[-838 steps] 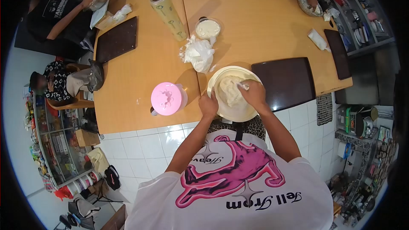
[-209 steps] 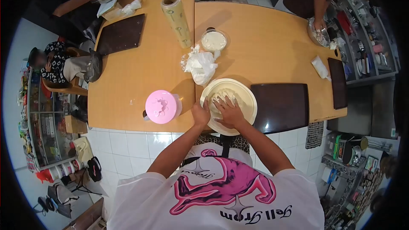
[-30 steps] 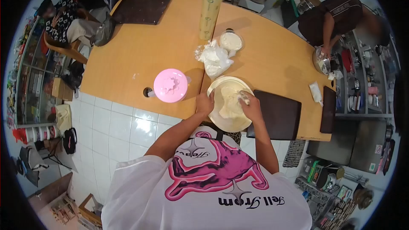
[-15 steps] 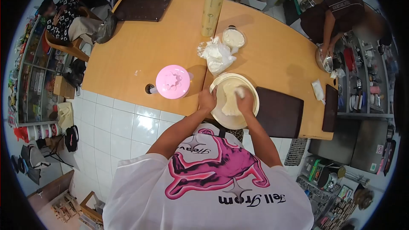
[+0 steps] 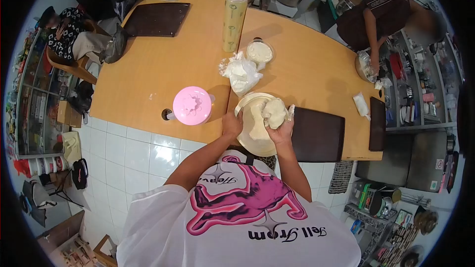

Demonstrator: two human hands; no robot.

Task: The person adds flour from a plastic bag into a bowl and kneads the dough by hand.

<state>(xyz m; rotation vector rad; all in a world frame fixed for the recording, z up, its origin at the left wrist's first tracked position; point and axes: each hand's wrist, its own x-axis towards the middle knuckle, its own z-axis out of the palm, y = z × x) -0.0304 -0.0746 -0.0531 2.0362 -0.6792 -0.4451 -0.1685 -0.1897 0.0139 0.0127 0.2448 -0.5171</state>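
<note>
A cream-coloured bowl (image 5: 255,95) stands at the table's near edge, with pale flour or dough residue (image 5: 258,129) inside. My left hand (image 5: 232,125) is closed on the bowl's left rim. Over the right side of the bowl, my right hand (image 5: 282,132) holds a lump of dough (image 5: 275,112) palm up, its fingers around the far side and smeared white. Just beyond the bowl lies an open plastic bag of flour (image 5: 243,75). Behind that sits a small tub of white powder (image 5: 260,52).
Left of the bowl is a pink-lidded container (image 5: 192,106). A cling film roll (image 5: 234,22) stands upright farther back. Dark trays lie at right (image 5: 318,134) and far left (image 5: 157,19). At right a co-worker (image 5: 381,17) reaches into a metal bowl (image 5: 365,66); another person (image 5: 74,34) sits at left.
My right hand has turned palm up and lifted the dough lump from inside the bowl. My left hand stays at the rim. The whole view has shifted slightly.
</note>
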